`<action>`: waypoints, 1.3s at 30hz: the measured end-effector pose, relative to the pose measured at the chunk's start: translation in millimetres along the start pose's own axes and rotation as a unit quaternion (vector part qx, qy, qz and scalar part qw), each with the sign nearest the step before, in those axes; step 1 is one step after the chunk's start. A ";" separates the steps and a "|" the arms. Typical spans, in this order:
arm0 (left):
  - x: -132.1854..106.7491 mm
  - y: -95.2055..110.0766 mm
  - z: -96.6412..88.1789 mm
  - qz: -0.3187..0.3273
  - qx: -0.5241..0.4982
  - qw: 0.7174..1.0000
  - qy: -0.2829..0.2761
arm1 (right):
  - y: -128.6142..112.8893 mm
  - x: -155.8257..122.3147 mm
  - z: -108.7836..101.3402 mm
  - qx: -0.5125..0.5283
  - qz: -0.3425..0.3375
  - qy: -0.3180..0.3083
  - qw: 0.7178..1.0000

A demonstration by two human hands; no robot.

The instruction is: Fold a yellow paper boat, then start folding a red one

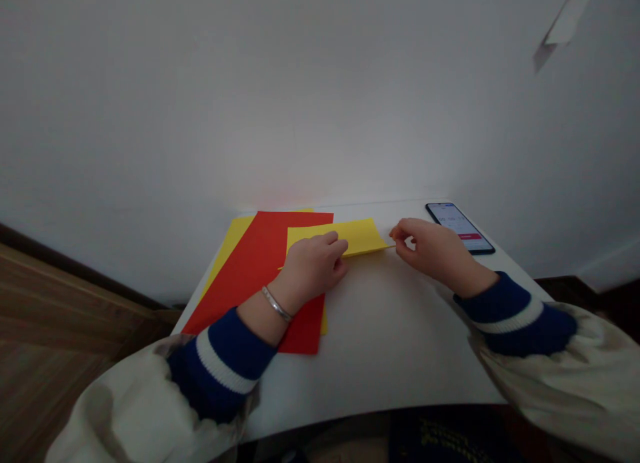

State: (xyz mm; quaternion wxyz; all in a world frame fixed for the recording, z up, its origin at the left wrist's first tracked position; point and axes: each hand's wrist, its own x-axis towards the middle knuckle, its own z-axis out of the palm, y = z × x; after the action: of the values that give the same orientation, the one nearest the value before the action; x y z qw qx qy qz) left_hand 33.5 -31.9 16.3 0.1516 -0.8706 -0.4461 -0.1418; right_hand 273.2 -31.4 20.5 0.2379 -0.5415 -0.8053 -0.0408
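Note:
A folded sheet of yellow paper (363,235) lies with its long side running left to right, its left part over a red sheet (237,269). Across the yellow paper's near edge, my left hand (316,261) has its fingers curled and gripping it, hiding part of the edge. At the paper's right end, the thumb and fingertips of my right hand (423,246) are pinched together on its thin pointed corner. Under the red sheet, another yellow sheet (226,243) sticks out at the left and the back.
A phone (457,226) with a lit timer screen lies at the back right of the white table (390,343), just beyond my right hand. A white wall (320,103) stands right behind the table. Wooden furniture (55,323) is at the left.

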 end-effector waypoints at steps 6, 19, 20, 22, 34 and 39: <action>3.1 2.9 -4.1 0.016 -0.011 1.000 0.014 | -14.5 -1.2 1.0 0.030 -0.085 0.039 0.995; 9.8 5.0 -0.3 0.131 -0.027 0.989 0.058 | -23.6 -1.1 4.2 0.006 -0.204 0.001 0.979; 9.9 5.2 -0.3 0.133 -0.025 0.989 0.053 | -23.5 -0.9 4.4 0.007 -0.207 -0.005 0.978; 9.9 5.4 0.1 0.133 -0.021 0.990 0.048 | -23.1 -0.5 5.0 0.012 -0.212 -0.010 0.977; 8.1 1.5 -0.1 0.122 -0.008 0.991 0.050 | -21.2 -0.1 2.6 0.026 -0.180 -0.001 0.983; 7.9 -3.1 -3.0 0.104 0.011 0.994 0.016 | -19.5 -0.6 1.9 0.037 -0.159 -0.004 0.987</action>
State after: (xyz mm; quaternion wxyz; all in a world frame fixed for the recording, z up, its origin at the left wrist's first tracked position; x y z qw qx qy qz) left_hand 35.0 -25.5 22.5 0.1820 -0.9082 -0.3523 -0.1341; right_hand 255.4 -39.3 22.4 0.2450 -0.3975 -0.8831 -0.0457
